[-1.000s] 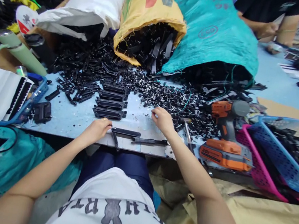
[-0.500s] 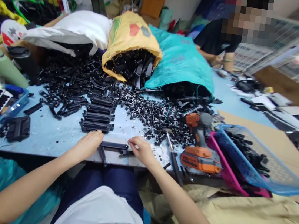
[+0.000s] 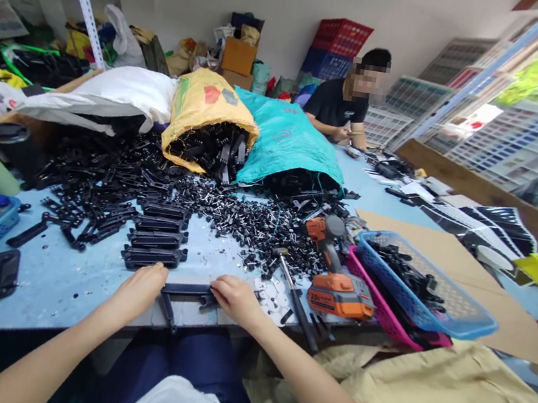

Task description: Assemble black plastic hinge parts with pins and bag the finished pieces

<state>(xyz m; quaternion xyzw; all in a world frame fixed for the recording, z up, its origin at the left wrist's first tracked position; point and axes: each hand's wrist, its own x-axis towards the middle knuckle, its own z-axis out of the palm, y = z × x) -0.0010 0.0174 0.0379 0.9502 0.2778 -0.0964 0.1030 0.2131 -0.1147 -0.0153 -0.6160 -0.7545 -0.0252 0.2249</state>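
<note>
A long black plastic bar (image 3: 188,289) lies crosswise at the table's front edge, between my two hands. My left hand (image 3: 140,290) has its fingers closed around the left end of the bar. At the other end, my right hand (image 3: 237,299) pinches the bar with thumb and fingers, which hide its tip. Below the bar, a second black piece (image 3: 166,311) slants down over the edge; whether it is joined to the bar I cannot tell. A dark, fork-ended piece (image 3: 207,301) shows beside my right fingers. Several similar black parts (image 3: 157,239) lie stacked in a row just beyond my left hand.
An orange drill (image 3: 339,272) and a hammer (image 3: 299,300) lie to the right, beside a blue basket (image 3: 478,320) of black parts. Loose screws (image 3: 231,213) and open sacks (image 3: 213,102) cover the back. A person (image 3: 339,104) sits at the far end.
The head view has tilted up, showing more wall and a window. My right fingers now rest closer on the bar's right end. My left hand keeps its grip on the other end.
</note>
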